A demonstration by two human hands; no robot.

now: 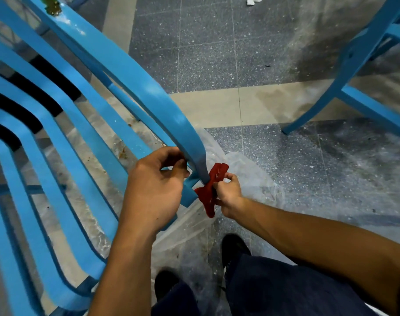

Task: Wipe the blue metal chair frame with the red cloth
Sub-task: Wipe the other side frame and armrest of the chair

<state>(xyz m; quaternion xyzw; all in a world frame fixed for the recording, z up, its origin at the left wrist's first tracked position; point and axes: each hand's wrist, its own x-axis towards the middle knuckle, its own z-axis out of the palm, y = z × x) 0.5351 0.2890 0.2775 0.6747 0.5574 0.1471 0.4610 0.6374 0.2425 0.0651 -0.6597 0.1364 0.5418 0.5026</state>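
The blue metal chair frame (130, 83) fills the left half of the head view, its curved slats running down toward me. My left hand (155, 190) grips the lower end of the wide top rail, fingers curled around its edge. My right hand (228, 192) holds the red cloth (211, 190), which is wrapped against the rail's grey-blue tip just right of my left hand. Part of the cloth hangs below my fingers.
A second blue chair (363, 71) stands at the upper right on the speckled grey tile floor (217, 42). Clear plastic sheeting (246, 179) lies under the chair. My dark shoes (234, 247) and trousers are at the bottom. White scrap (253, 0) lies at the top.
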